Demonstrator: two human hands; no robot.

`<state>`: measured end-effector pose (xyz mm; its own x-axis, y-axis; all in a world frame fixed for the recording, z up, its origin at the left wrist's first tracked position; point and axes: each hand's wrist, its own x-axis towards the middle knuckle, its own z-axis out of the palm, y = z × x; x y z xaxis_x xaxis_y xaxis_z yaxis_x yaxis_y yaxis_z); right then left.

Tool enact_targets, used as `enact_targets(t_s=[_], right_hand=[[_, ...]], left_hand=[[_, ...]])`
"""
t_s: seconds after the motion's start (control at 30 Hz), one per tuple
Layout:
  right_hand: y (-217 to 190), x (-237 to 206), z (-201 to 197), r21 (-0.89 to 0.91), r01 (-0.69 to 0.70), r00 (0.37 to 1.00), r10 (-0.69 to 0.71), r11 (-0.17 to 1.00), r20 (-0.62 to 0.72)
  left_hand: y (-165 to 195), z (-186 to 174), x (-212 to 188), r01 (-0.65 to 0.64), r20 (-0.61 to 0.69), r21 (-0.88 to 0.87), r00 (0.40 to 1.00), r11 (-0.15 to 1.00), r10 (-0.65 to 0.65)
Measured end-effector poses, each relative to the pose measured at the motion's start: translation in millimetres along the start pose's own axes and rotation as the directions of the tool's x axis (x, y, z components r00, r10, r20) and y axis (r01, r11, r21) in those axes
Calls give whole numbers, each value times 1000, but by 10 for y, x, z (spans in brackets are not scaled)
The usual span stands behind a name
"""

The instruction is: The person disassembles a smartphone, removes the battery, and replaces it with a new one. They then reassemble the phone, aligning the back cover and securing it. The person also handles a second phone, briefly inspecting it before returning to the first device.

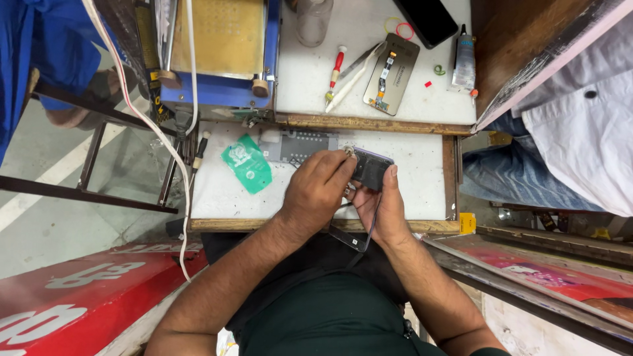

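Seen from above, a person's right hand [386,207] grips an opened smartphone [366,181] from below, its fingers closed around the edges. The left hand [320,188] rests on top, fingers pinched closed on a small metal tool tip at the phone's upper end. The phone is held just above a white table [422,178]. A green packet [247,165] lies to the left; a red-handled screwdriver [336,69] sits further back.

Head camera looks steeply down, near, over the white worktop [422,171].
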<state>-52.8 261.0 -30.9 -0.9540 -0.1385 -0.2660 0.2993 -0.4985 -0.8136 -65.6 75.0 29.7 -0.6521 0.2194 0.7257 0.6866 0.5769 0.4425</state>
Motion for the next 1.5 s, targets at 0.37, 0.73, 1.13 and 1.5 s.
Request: enact_targets(t_s=[0.37,0.73,1.13,1.5], right_hand=[[27,-80,49,58,-25,998,21,998,65],[-56,-94,72,225,-68,983,27,972,179],[-40,-90,206,219,-12,978,-34,976,208],[-182,-136,323,-21,133,971,-126,991,203]], left_hand=[[-113,35,-291,80,31,-87,997,993,-77],[-1131,-478,-1148,475,-14,493,842,729,-539],[-15,-546,-827,571,245,11,795,821,-555],[176,-391,-787,769,528,-307,628,560,-572]])
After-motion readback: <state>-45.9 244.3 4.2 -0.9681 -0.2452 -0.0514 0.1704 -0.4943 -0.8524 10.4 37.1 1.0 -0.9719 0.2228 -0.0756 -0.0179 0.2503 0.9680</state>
